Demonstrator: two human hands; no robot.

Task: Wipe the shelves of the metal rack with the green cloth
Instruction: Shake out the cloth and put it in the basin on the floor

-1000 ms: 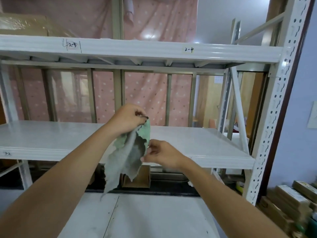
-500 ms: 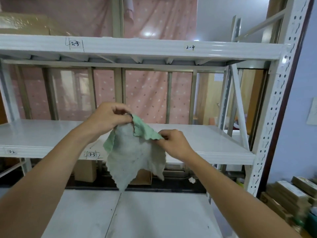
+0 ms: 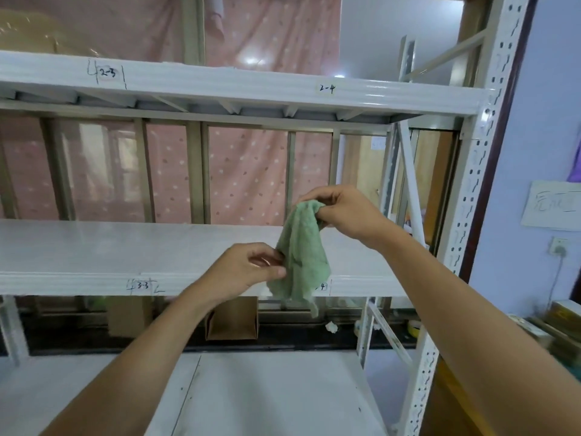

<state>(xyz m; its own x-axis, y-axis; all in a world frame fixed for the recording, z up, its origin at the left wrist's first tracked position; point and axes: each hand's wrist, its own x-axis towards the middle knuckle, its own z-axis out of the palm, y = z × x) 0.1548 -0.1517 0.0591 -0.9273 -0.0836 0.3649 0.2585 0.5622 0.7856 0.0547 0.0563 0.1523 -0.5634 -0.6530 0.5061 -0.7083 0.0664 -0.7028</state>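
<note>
The green cloth (image 3: 301,256) hangs bunched in the air in front of the white metal rack's middle shelf (image 3: 94,250). My right hand (image 3: 342,212) pinches the cloth's top corner, held higher and to the right. My left hand (image 3: 248,269) pinches its left edge, lower down, level with the shelf's front lip. The cloth's tail droops below the shelf edge. An upper shelf (image 3: 220,86) runs across above, and a lower shelf (image 3: 267,398) lies beneath my forearms.
A perforated white upright (image 3: 465,196) bounds the rack on the right, beside a blue wall. A small cardboard box (image 3: 232,319) stands behind the lower shelf. Boxes (image 3: 553,319) are stacked at the right. A pink dotted curtain (image 3: 245,180) hangs behind.
The cloth went from spread between both hands to bunched and hanging. My right hand rose up and right with the top corner; my left hand dropped to the cloth's lower left edge.
</note>
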